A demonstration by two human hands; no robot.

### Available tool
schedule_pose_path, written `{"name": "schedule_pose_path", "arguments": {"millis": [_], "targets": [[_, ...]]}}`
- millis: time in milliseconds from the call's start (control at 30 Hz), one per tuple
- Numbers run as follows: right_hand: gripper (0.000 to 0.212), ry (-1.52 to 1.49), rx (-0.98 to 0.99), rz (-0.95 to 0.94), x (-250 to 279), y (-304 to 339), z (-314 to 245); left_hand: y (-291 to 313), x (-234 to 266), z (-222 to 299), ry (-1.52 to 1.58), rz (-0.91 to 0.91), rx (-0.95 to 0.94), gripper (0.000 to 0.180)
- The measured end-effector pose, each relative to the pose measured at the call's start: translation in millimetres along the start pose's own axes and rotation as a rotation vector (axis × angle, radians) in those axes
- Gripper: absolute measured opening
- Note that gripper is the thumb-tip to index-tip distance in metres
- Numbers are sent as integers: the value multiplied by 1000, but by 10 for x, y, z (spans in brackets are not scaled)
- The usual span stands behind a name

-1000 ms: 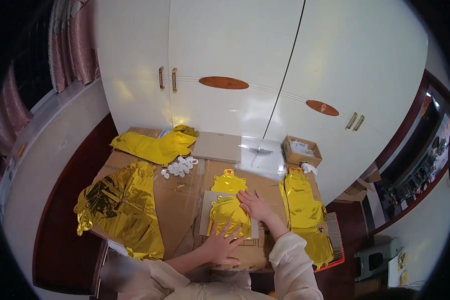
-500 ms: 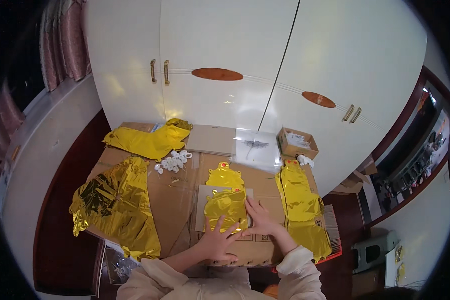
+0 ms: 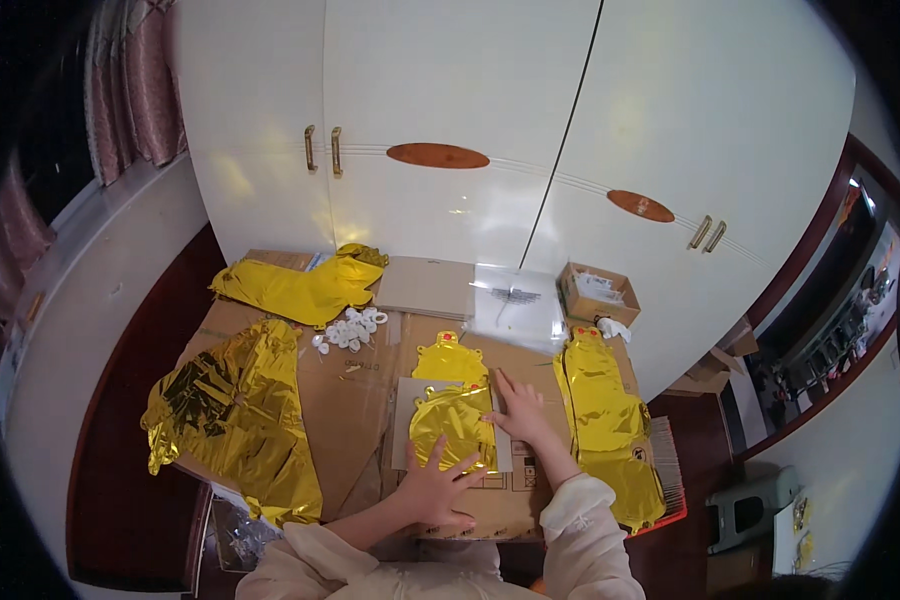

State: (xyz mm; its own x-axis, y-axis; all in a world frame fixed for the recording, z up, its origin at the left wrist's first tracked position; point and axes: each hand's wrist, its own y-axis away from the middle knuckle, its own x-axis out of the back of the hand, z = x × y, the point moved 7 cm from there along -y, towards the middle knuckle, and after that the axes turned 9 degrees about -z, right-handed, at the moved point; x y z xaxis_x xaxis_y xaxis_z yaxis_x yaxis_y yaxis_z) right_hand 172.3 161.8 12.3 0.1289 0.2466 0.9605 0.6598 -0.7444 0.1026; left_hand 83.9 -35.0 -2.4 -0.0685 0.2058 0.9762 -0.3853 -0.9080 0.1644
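In front of me a shiny gold foil balloon (image 3: 454, 412) lies flat, its lower part over a grey card (image 3: 403, 425). More gold foil with a small red patch (image 3: 448, 352) extends beyond the card's far edge. My left hand (image 3: 437, 488) rests with spread fingers on the near edge of the foil. At the foil's right edge lies my right hand (image 3: 519, 408), fingers stretched forward and thumb toward the foil. Neither hand grips anything that I can see.
Crumpled gold foil (image 3: 240, 400) lies left, more foil (image 3: 305, 285) far left, and flat gold foil (image 3: 610, 420) right. White ring-like pieces (image 3: 350, 328) sit behind. Grey cards (image 3: 425, 287), a clear plastic sheet (image 3: 515, 310) and a small cardboard box (image 3: 598, 293) stand along the cabinet.
My right hand has slid away from me and slightly right along the foil's edge. My left hand stays on the foil's near edge. The view has shifted slightly.
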Motion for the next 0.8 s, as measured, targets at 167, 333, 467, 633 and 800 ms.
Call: {"name": "schedule_pose_path", "arguments": {"millis": [167,333,467,633,800], "targets": [[79,50,-9,126,110,-332,65,-16,11,6,3,-61,14,97],[48,-42,-59,165,127,-689,91,2,-14,11,-22,-14,9,96],[35,-245,-2,173,4,-831,236,12,-2,46,6,106,-33,93],[37,-433,28,-73,158,-597,73,140,-23,177,9,73,-17,91],[14,-575,131,-194,138,-255,109,356,-91,425,4,35,-39,86]]}}
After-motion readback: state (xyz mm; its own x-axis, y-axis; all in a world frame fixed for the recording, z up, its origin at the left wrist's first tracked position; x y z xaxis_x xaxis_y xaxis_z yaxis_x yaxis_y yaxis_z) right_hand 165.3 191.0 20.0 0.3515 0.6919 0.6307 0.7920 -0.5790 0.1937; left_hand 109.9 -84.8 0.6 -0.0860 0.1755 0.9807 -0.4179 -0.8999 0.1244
